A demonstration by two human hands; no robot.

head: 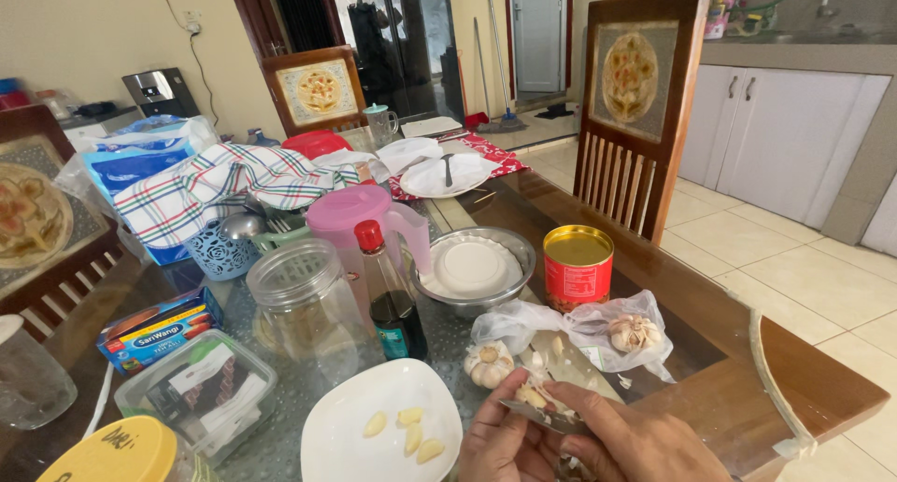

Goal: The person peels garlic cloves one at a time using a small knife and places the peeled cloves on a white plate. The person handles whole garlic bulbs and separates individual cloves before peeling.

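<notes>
At the bottom edge my left hand (500, 440) and my right hand (635, 440) meet over the table, holding between them a garlic clove (533, 395) with papery skin; a dark blade-like strip (547, 415) lies under the fingers. A white plate (346, 435) to the left carries several peeled cloves (411, 435). Just beyond my hands lie a whole garlic bulb (489, 362) and a clear plastic bag (598, 328) with another bulb (633, 333) inside.
Behind the garlic stand a red tin (577, 267), a steel bowl with a white lid (472, 269), a dark sauce bottle (392, 304), a glass jar (304, 300) and a pink jug (360, 216). A wooden chair (640, 108) stands at the table's right edge.
</notes>
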